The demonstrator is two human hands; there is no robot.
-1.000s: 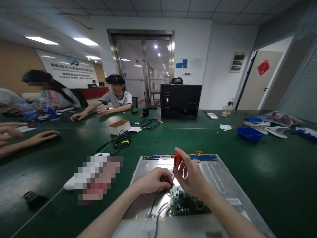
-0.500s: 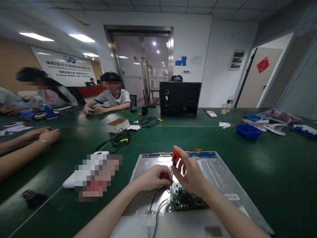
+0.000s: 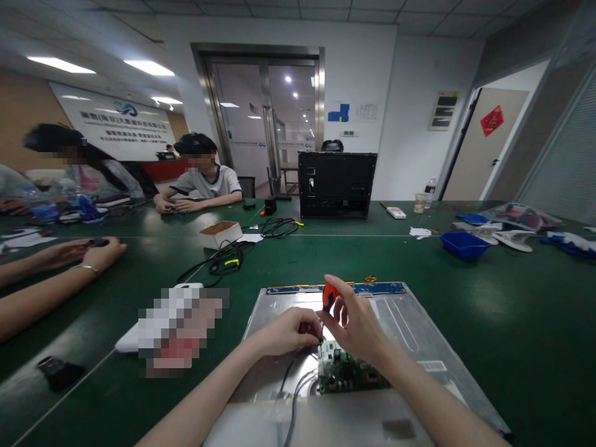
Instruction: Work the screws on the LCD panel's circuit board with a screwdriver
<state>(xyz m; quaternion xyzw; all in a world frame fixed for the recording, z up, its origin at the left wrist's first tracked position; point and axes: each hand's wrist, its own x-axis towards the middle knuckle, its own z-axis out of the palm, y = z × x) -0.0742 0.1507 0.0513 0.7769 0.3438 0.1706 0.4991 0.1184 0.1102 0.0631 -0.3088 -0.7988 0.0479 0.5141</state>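
The right hand [image 3: 356,316] pinches a red-and-black screwdriver [image 3: 330,295] over the far-left corner of a circuit board [image 3: 339,374], lying well inside the far edge of a metal panel [image 3: 400,323], while the left hand [image 3: 289,331] curls nearby, its hold, if any, indiscernible.

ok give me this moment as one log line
right hand: holds orange-handled screwdriver | left hand: beside circuit board | circuit board: on metal panel

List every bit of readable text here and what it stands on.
"大数据科技有限公司": white wall sign; rest too blurred.
Red diamond on the beige door: one character, too blurred.
Glass doors, wall sheet, label on the metal panel: too small to read.
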